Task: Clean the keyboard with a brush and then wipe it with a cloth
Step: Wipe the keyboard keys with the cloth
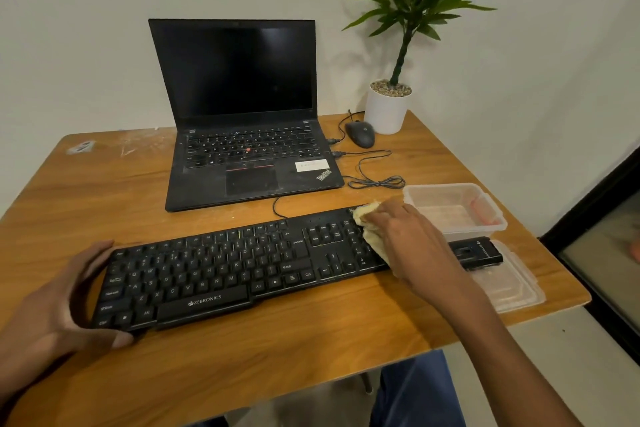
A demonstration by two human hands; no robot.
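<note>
A black keyboard lies across the front of the wooden table. My left hand grips its left end, thumb on the near edge and fingers at the far edge. My right hand presses a pale yellow cloth onto the number pad at the keyboard's right end, its fingers curled over the cloth. Part of the cloth is hidden under the hand. A black brush lies just right of the keyboard, beyond my right hand.
An open black laptop stands behind the keyboard. A mouse, its cable and a potted plant are at the back right. A clear plastic box and its lid sit near the right table edge.
</note>
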